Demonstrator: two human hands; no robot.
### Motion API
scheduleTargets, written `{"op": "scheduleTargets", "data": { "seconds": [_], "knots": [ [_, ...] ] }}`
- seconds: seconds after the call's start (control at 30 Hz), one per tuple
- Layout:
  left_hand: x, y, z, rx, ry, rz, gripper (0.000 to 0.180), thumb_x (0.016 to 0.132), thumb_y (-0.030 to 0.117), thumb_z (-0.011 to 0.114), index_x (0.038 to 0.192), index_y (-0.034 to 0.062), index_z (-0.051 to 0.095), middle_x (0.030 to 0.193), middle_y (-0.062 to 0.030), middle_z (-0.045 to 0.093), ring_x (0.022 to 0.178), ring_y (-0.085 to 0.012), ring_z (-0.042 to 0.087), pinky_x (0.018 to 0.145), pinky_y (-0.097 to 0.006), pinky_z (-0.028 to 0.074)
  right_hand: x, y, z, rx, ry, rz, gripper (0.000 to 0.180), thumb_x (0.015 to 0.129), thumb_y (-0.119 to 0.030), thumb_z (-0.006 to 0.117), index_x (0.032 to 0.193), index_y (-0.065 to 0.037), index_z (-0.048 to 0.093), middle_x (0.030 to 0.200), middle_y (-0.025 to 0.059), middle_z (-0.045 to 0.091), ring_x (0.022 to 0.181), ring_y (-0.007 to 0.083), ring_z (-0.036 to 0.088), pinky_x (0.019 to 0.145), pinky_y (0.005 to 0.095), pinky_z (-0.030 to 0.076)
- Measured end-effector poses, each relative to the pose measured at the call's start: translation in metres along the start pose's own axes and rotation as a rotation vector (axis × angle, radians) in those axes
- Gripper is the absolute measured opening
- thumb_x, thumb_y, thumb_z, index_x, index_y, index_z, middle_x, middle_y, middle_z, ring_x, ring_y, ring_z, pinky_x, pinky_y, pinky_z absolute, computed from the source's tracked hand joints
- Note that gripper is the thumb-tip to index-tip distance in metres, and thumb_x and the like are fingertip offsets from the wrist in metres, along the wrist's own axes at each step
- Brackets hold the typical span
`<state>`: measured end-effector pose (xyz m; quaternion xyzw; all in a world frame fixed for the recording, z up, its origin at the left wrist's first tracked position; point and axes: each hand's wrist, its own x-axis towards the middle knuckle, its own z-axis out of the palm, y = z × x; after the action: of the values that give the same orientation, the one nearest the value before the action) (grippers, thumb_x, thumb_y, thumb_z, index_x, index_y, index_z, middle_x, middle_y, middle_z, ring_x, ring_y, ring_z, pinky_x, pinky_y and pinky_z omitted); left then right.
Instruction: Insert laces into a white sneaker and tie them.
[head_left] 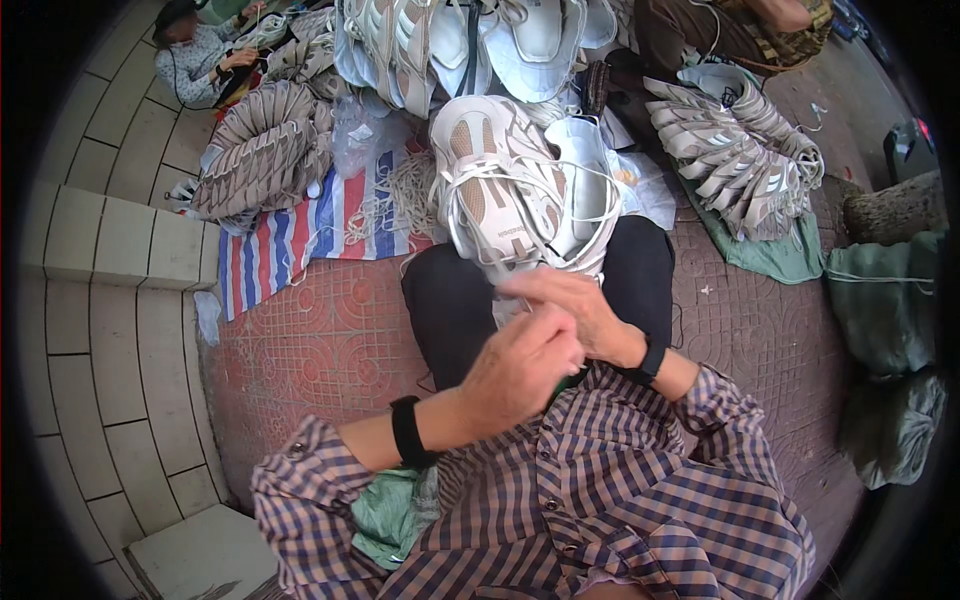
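My left hand (522, 368) is closed in a pinch in front of my chest, with a small white tip, which looks like the end of a shoelace, showing at its fingers. Just beyond and partly behind it, my right hand (585, 310) bends its fingers inward toward the left. Motion blurs those fingertips, and what they grip is hidden. Between my knees rests a white and beige shoe upper (495, 190) with loops of white lace (592, 238) lying loosely over it. Beside it on the right is another pale upper (580, 170).
More shoe uppers (400, 50) are piled ahead, with fanned bundles at left (262, 155) and right (735, 150). Loose laces (395, 195) lie on a striped sheet (265, 265). A tiled wall (90, 330) runs along the left; green sacks (880, 300) stand right. Another person (205, 65) sits far left.
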<state>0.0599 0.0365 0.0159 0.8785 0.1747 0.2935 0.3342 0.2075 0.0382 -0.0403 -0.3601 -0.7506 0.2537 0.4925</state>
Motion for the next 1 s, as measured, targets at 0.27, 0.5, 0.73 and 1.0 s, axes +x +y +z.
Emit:
{"op": "scheduleTargets", "data": {
  "seconds": [0.27,0.5,0.73,1.0],
  "knots": [
    [0.050,-0.133,-0.051,0.567,0.415,-0.391,0.014,0.071,0.014,0.062,0.080,0.0045,0.058,0.089,-0.0116,0.050,0.084,-0.0297,0.051,0.071,-0.039,0.041,0.025,-0.008,-0.015,0.178,0.056,0.217,0.011,0.084,0.001,0.051,0.088,0.002,0.061,0.079,0.0096,0.060,0.068,0.0123,0.058,0.061,0.0235,0.047],
    [0.067,-0.150,-0.065,0.825,0.070,-0.220,0.014,0.072,0.014,0.061,0.077,0.0030,0.054,0.083,-0.0111,0.053,0.078,-0.0315,0.051,0.072,-0.038,0.040,-0.019,-0.020,-0.115,0.418,0.341,0.405,0.028,0.090,-0.021,0.046,0.079,0.002,0.058,0.073,0.0106,0.057,0.059,0.0126,0.052,0.054,0.0238,0.043],
    [0.074,-0.154,-0.094,0.002,-0.125,-0.641,0.022,0.069,0.010,0.065,0.086,0.0036,0.054,0.071,-0.0025,0.056,0.067,-0.0139,0.054,0.064,-0.025,0.041,-0.133,-0.007,-0.236,0.631,0.870,0.452,0.017,0.092,-0.020,0.046,0.085,-0.005,0.051,0.073,-0.0004,0.047,0.058,0.0085,0.039,0.067,0.0241,0.036],
    [0.053,-0.159,-0.068,-0.297,0.212,-0.458,0.023,0.071,0.008,0.066,0.090,0.0023,0.054,0.073,-0.0007,0.056,0.066,-0.0094,0.053,0.058,-0.023,0.043,-0.373,-0.021,-0.374,0.592,1.598,0.397,0.012,0.091,-0.009,0.044,0.079,-0.007,0.049,0.062,-0.0004,0.042,0.050,0.0116,0.038,0.064,0.0276,0.045]
  ]
}}
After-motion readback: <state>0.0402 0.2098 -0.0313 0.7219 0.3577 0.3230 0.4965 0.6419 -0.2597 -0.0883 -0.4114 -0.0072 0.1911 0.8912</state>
